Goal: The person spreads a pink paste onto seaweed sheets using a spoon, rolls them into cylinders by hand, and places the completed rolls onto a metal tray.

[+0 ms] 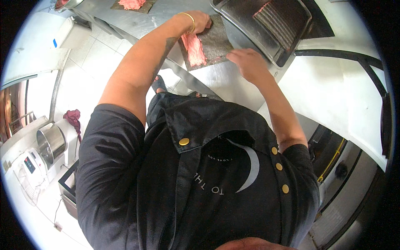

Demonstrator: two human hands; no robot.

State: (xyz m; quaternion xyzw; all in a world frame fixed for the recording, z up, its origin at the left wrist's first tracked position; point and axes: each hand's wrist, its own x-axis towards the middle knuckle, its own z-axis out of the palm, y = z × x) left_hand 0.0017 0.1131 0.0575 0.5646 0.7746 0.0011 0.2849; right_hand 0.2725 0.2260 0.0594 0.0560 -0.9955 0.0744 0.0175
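"Dark sheet [217, 39]: where does it lie?"

"At the upper centre of the frame, on the metal table [214, 79], just left of the black tray [246, 26]. Pink food [194, 52] forms a strip along its left part."

"State of each hand?"

"Left hand [201, 21]: fingers curled at the sheet's upper edge; grip cannot be determined. Right hand [249, 63]: fingers bent, fingertips at the lower-right corner; whether they pinch it cannot be determined."
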